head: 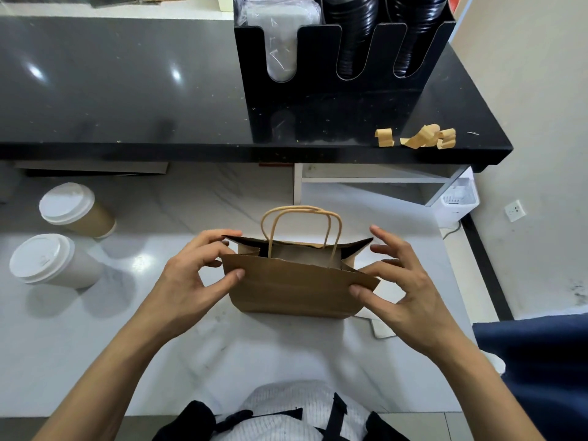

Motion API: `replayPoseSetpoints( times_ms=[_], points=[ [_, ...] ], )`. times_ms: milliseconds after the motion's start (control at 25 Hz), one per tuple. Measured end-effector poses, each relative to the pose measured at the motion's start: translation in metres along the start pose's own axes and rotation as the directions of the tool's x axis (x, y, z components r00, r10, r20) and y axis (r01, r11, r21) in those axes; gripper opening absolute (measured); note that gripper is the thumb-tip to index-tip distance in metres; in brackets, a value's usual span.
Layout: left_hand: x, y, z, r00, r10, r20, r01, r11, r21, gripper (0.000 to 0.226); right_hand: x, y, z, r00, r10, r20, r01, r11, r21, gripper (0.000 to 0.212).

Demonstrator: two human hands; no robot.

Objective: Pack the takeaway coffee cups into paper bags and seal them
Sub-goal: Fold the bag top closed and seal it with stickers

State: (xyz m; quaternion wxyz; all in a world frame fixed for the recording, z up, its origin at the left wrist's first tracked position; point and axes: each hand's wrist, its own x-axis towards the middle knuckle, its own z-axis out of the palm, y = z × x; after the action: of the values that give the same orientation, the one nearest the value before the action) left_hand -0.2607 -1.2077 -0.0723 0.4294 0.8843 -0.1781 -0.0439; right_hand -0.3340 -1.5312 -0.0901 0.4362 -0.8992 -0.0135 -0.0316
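Note:
A brown paper bag (292,286) with twine handles stands upright on the white counter (95,345), its mouth pulled open. My left hand (191,278) pinches the bag's left top edge between thumb and fingers. My right hand (404,281) pinches the right top corner with the thumb on the near panel. Two lidded takeaway cups stand at the left: a brown one (79,210) farther back and a white one (52,261) nearer. I cannot see whether anything is inside the bag.
A raised black shelf (127,90) runs across the back, carrying a black lid and cup organizer (337,100) and curled brown paper strips (423,136). A white flat item (381,327) lies right of the bag. A dark blue cloth (541,361) sits at the right edge.

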Motion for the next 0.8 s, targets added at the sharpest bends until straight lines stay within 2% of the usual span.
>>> replayPoseSetpoints(
  times_ms=[120,240,400,440,520,600,640,720,800],
  points=[
    [0.003,0.0,0.006,0.995,-0.08,-0.065,0.075,0.994,-0.085,0.022,0.003,-0.001,0.001,0.999,0.0,0.05,-0.001,0.999,0.033,0.017],
    [0.005,-0.004,0.011,0.977,-0.179,-0.12,0.155,0.97,-0.185,0.037,0.007,0.0,0.005,0.999,-0.014,-0.029,0.016,0.997,0.074,0.017],
    [0.006,-0.007,0.009,0.984,-0.149,-0.093,0.129,0.973,-0.194,0.07,0.009,0.002,0.01,0.993,0.023,-0.117,-0.009,0.993,0.115,0.028],
    [0.006,-0.007,0.008,0.986,-0.141,-0.088,0.124,0.977,-0.172,0.068,0.01,0.002,0.01,0.991,0.053,-0.125,-0.036,0.99,0.135,0.035],
    [0.008,-0.007,0.01,0.99,-0.1,-0.095,0.088,0.988,-0.125,0.045,0.011,0.004,0.008,0.988,0.09,-0.126,-0.068,0.982,0.174,0.048],
    [0.008,-0.007,0.011,0.993,-0.062,-0.099,0.05,0.992,-0.118,0.026,0.012,0.005,0.003,0.993,0.074,-0.093,-0.063,0.99,0.124,0.061],
    [0.008,-0.007,0.011,0.994,-0.052,-0.096,0.04,0.992,-0.121,0.022,0.014,0.006,0.002,0.996,0.046,-0.08,-0.039,0.996,0.083,0.059],
    [0.007,-0.006,0.008,0.997,-0.03,-0.076,0.025,0.997,-0.073,0.021,0.017,0.007,0.002,0.995,-0.007,-0.101,0.011,0.999,0.044,0.036],
    [0.007,-0.004,0.006,0.999,-0.021,-0.046,0.021,1.0,0.0,0.025,0.019,0.008,0.003,0.992,-0.021,-0.122,0.026,0.999,0.041,0.024]
  ],
)
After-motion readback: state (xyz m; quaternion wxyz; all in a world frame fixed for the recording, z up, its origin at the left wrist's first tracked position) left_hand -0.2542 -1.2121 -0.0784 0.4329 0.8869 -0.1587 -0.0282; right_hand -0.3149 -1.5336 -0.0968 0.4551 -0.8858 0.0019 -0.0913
